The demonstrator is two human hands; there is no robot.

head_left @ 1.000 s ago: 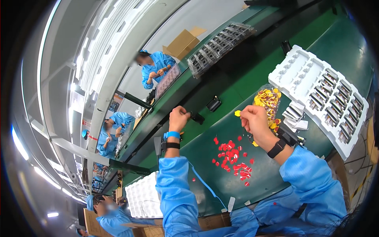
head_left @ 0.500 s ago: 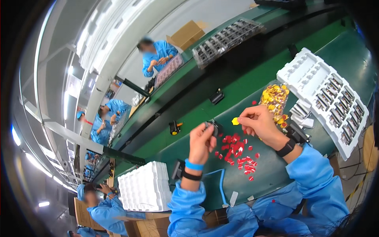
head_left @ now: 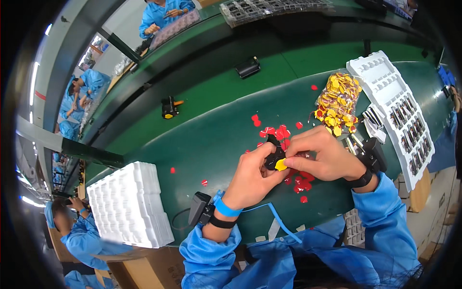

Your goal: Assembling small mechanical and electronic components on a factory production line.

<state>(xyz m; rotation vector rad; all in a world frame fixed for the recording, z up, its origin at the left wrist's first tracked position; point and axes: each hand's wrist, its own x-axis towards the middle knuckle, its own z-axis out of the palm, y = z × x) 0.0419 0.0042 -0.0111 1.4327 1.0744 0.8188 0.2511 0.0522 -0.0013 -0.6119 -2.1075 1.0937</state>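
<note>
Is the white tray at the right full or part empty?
Part empty. The white tray holds dark parts only in its nearer rows; the far pockets show bare white.

Left hand [head_left: 251,177] and right hand [head_left: 321,155] together, fingertips pinched

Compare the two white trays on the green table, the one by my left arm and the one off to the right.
The left tray stack is several trays piled up, its pockets showing only white; the right tray lies as a single layer with small dark parts in many pockets. The left stack sits at the table's near edge, and the right tray lies beside the bag of yellow pieces. Both are white moulded trays with rows of pockets.
</note>
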